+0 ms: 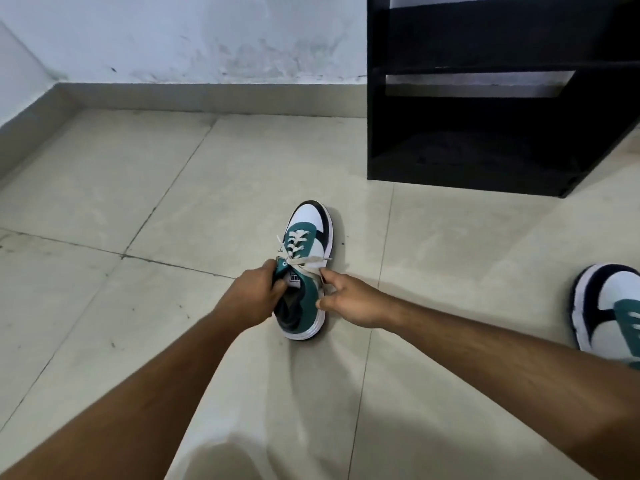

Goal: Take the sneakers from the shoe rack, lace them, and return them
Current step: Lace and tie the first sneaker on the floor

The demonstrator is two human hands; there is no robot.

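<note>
A green, white and black sneaker (pixel 311 237) stands on the tiled floor in the middle, toe pointing away from me. Cream laces (pixel 298 242) cross its eyelets, and loose ends stick out to both sides near the top. My left hand (pixel 251 297) grips the sneaker's tongue and collar on the left side. My right hand (pixel 349 301) pinches a lace end at the sneaker's right side. A second matching sneaker (pixel 606 310) lies on the floor at the far right, partly cut off by the frame edge.
The black shoe rack (pixel 491 109) stands at the upper right against the white wall, and its visible shelves hold nothing. A grey skirting runs along the wall at the left. Pale floor tiles spread all around the sneaker.
</note>
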